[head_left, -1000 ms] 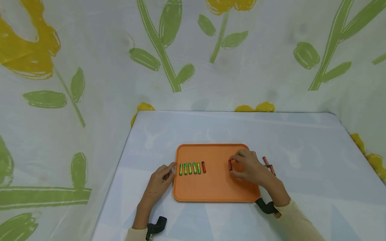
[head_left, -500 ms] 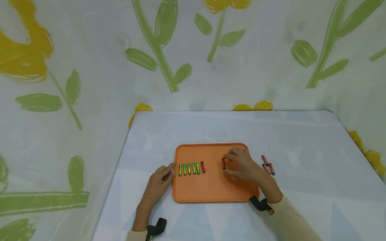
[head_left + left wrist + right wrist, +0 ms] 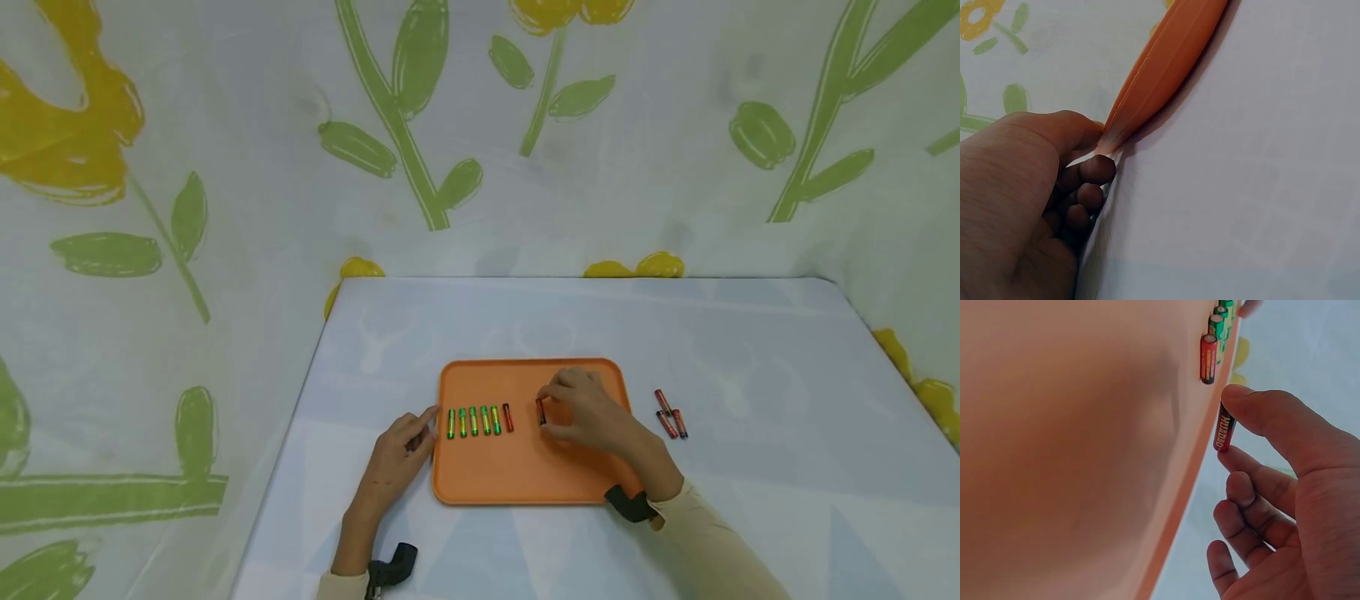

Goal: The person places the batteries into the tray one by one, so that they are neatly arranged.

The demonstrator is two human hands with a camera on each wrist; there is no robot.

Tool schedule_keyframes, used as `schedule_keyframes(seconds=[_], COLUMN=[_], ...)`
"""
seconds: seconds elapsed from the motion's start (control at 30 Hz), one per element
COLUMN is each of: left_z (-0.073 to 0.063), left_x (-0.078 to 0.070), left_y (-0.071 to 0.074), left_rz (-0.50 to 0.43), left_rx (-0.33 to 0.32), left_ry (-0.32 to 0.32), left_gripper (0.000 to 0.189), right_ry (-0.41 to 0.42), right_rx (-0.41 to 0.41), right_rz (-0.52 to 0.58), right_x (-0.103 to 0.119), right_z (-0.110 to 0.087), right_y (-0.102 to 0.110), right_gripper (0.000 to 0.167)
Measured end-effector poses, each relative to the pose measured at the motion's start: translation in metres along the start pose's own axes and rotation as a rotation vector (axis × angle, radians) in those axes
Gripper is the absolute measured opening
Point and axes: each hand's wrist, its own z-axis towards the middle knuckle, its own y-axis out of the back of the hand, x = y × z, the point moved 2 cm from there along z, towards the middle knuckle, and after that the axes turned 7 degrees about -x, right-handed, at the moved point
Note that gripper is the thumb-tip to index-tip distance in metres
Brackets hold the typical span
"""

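Note:
My right hand point(image 3: 581, 410) pinches a red-and-black battery point(image 3: 541, 411) between thumb and index finger, over the orange tray point(image 3: 487, 475). In the right wrist view this battery point(image 3: 1225, 428) is tilted, and the other fingers are loosely bent. To its left on the tray, another red battery point(image 3: 508, 417) ends a row of several green-and-yellow batteries point(image 3: 473, 421), all roughly upright in the head view. My left hand point(image 3: 396, 457) touches the tray's left edge with thumb and index finger; its other fingers curl loosely below in the left wrist view.
On the table right of the tray lie three more red batteries point(image 3: 667, 423) close together. A pale patterned cloth covers the table point(image 3: 480, 321). Behind it hangs a flowered sheet point(image 3: 285, 167). Each wrist wears a black camera mount point(image 3: 630, 503).
My right hand has moved left over the tray with the red-and-black battery, towards the row. The left hand has stayed at the tray's edge.

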Motion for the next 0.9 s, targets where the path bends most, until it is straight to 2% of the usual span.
schedule_keyframes(seconds=[0.57,0.9], left_z=[-0.001,0.0], left_x=[0.002,-0.001], left_y=[0.0,0.0], left_rz=[-0.009,-0.009], left_rx=[-0.004,-0.002], left_ry=[-0.019,-0.005], left_gripper=[0.042,0.043], right_ry=[0.063,0.046], right_rx=[0.028,0.07], right_rz=[-0.002,-0.03], right_x=[0.01,0.011], right_z=[0.015,0.019], right_y=[-0.013,-0.018], right_gripper=[0.036,0.037])
